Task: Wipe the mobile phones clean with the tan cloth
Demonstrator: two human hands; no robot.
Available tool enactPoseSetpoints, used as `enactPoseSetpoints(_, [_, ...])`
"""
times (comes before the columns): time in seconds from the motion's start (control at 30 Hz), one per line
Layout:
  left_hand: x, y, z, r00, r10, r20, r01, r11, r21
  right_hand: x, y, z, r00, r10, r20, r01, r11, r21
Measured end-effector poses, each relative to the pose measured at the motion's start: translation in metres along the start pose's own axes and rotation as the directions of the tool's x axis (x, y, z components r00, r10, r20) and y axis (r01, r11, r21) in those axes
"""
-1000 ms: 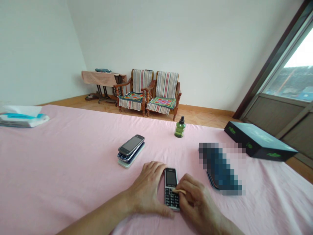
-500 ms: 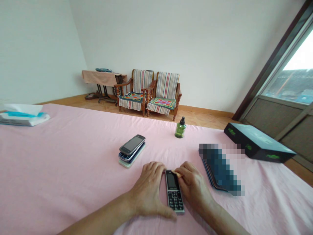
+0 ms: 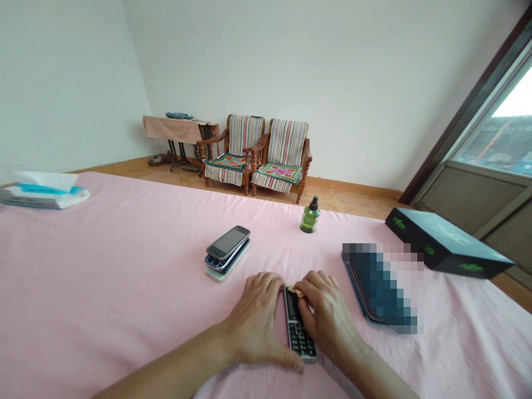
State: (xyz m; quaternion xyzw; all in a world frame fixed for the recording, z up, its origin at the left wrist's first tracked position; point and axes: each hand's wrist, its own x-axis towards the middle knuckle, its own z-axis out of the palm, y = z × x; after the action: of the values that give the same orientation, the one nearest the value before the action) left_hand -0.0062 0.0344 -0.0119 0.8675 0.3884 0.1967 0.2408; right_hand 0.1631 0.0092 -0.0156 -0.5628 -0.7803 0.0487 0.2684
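Observation:
A black keypad phone with a silver edge (image 3: 302, 339) lies face up on the pink cloth (image 3: 166, 244). My left hand (image 3: 260, 321) holds it between the fingers at its top left corner and the thumb at its bottom edge. My right hand (image 3: 324, 307) is closed on a small yellowish cloth (image 3: 296, 291), which touches the top of the phone's screen. Part of the screen is covered by the right fingers. Beyond my left hand sits a stack of phones (image 3: 228, 252), a grey touchscreen one on top.
A green spray bottle (image 3: 310, 215) stands past the hands. Right of them are a dark blue, partly pixelated item (image 3: 374, 288) and a black box (image 3: 444, 244). A tissue pack (image 3: 45, 194) is at far left. Two chairs (image 3: 276, 152) stand beyond.
My right hand has shifted left over the phone, bringing the small cloth onto the top of the screen. My left hand keeps its hold. The view has moved slightly.

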Motion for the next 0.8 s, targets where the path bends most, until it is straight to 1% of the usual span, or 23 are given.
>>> enactPoseSetpoints(0.07, [0.0, 0.0, 0.001, 1.0, 0.008, -0.003, -0.008, 1.0, -0.007, 0.0, 0.0, 0.0, 1.0, 0.003, -0.006, -0.003, 1.0, -0.003])
enactPoseSetpoints(0.23, [0.0, 0.001, -0.001, 1.0, 0.002, 0.002, -0.002, 1.0, -0.012, 0.002, -0.001, 0.005, 0.999, -0.037, -0.003, 0.037, 0.998, 0.052])
enactPoseSetpoints(0.4, [0.0, 0.0, -0.001, 1.0, 0.009, -0.009, -0.009, 1.0, -0.003, 0.002, 0.006, 0.004, 0.999, -0.01, -0.03, 0.011, 0.999, 0.03])
enactPoseSetpoints(0.53, [0.001, -0.001, 0.001, 1.0, 0.008, -0.004, -0.008, 1.0, -0.006, 0.003, 0.005, 0.007, 0.998, -0.064, -0.013, 0.066, 0.989, 0.131])
enactPoseSetpoints(0.67, [0.001, -0.001, 0.001, 1.0, 0.012, -0.016, -0.012, 1.0, 0.001, 0.003, 0.007, 0.006, 0.995, -0.098, -0.012, 0.098, 0.961, 0.26])
enactPoseSetpoints(0.73, [0.001, -0.001, 0.001, 0.999, 0.022, -0.024, -0.022, 1.0, 0.005, 0.004, 0.01, 0.004, 0.992, -0.124, 0.005, 0.118, 0.951, 0.284])
enactPoseSetpoints(0.8, [0.0, -0.001, 0.001, 0.999, 0.027, -0.027, -0.027, 1.0, 0.002, 0.004, 0.011, 0.001, 0.988, -0.149, 0.042, 0.133, 0.956, 0.262])
